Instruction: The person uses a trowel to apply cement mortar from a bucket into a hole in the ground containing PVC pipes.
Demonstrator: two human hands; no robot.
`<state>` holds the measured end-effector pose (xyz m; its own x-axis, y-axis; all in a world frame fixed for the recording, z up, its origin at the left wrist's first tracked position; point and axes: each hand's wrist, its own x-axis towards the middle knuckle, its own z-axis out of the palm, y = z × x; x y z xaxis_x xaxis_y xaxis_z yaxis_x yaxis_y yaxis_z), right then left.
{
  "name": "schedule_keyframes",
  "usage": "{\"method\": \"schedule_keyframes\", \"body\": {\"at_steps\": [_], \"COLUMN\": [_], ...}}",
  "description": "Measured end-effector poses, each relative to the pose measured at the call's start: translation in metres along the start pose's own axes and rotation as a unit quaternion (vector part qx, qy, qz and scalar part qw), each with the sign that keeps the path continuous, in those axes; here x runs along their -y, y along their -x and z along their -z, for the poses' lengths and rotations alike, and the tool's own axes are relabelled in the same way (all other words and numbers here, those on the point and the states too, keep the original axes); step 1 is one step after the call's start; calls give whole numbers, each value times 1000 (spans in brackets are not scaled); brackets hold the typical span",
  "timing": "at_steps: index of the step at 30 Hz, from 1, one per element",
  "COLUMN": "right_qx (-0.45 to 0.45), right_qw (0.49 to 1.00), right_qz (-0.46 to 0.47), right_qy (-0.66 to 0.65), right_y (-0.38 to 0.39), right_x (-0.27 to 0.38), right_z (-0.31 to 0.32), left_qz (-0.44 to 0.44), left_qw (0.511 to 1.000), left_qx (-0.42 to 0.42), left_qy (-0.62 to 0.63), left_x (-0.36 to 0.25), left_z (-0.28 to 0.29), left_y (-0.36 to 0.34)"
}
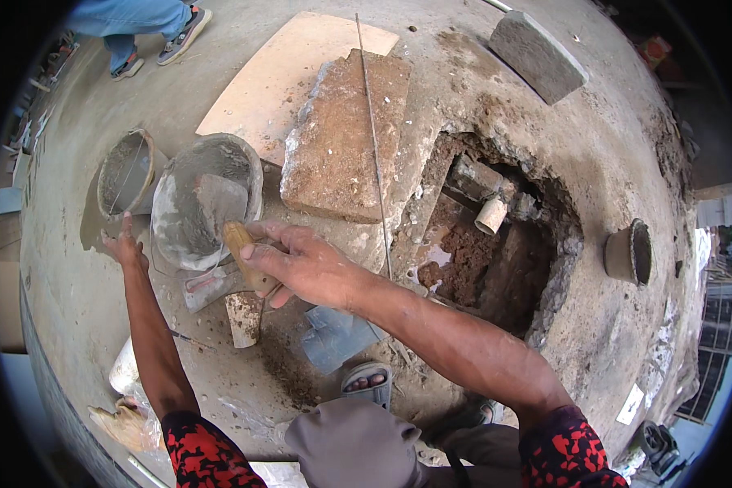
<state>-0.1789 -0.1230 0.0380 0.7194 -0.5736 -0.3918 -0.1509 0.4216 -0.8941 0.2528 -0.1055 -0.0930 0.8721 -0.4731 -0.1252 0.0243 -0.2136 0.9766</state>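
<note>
My right hand [305,262] is closed around the wooden handle of a trowel [222,199]. Its flat blade sits inside a wide grey bucket [167,207] coated with cement, with some grey mix in it. My left hand [125,244] reaches out with fingers apart, just below a smaller bucket [148,167] with a thin wire handle. Whether its fingertips touch that bucket I cannot tell. A second flat-bladed tool [206,289] lies below the wide bucket, beside a dirty short piece of white pipe [242,319] and a grey pipe fitting [333,337].
A broken concrete slab [346,138] with a thin rod [372,122] across it lies ahead, partly over a tan board [276,69]. To the right, a dug hole [496,244] exposes a pipe end [491,216]. A small bucket [629,252] lies tipped at far right. Another person's legs [130,28] show far left.
</note>
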Motion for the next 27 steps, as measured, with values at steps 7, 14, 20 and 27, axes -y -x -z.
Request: {"method": "schedule_keyframes", "body": {"at_steps": [7, 14, 20, 27], "right_qx": [-86, -428, -578, -640], "right_qw": [956, 838, 754, 731], "right_qz": [-37, -233, -277, -235], "right_qy": [277, 246, 143, -6], "right_y": [118, 368, 491, 556], "right_x": [-55, -106, -163, -265], "right_z": [106, 237, 240, 197], "left_qz": [203, 195, 170, 91], "left_qw": [945, 903, 938, 968], "left_qx": [53, 50, 35, 71], "left_qy": [251, 381, 299, 222], "left_x": [22, 41, 20, -86], "left_z": [30, 15, 46, 100], "left_y": [-113, -187, -131, -44]}}
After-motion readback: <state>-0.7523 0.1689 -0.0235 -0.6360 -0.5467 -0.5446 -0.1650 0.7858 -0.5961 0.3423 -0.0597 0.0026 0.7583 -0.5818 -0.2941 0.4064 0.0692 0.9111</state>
